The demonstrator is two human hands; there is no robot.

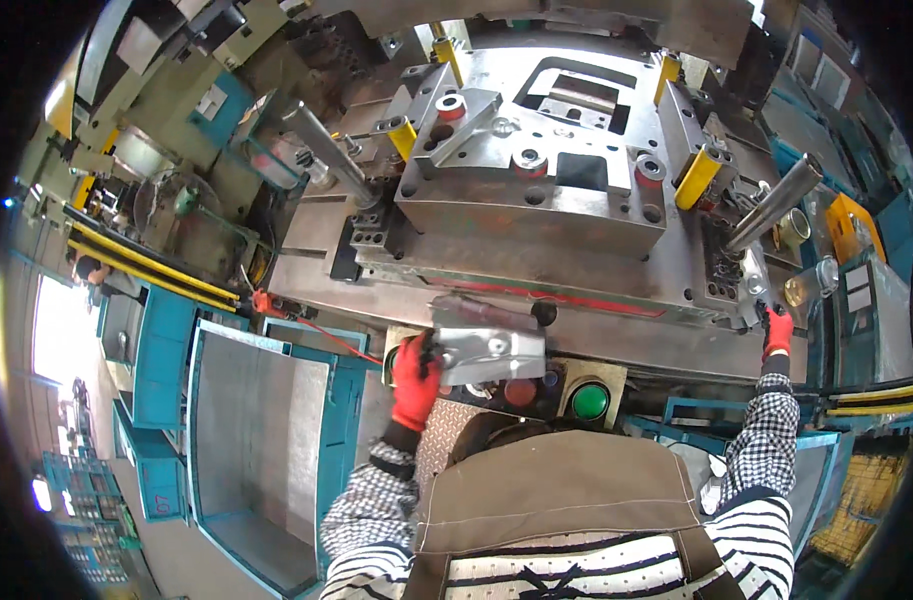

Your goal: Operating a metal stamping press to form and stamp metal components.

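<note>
My left hand (pixel 416 380), in a red glove with dark fingertips, is closed on the left end of a shiny stamped sheet-metal part (pixel 496 357). This part is held above the button panel, in front of the press die (pixel 526 215). Far to the right, my right hand (pixel 776 330), also red-gloved, has its fingers at the lower end of another shiny metal piece (pixel 753 275) beside the right guide post (pixel 776 205). Its fingers look closed on that end, though they are small in view. A dark flat strip (pixel 486 312) lies on the press bed's front edge, behind the left-hand part.
A green button (pixel 589 401) and a red button (pixel 519 392) sit on the panel before me. A blue-framed metal bin (pixel 261 440) stands at left. Yellow posts (pixel 698 178) and a left guide post (pixel 326 150) rise around the die. A clear jar (pixel 798 290) stands at right.
</note>
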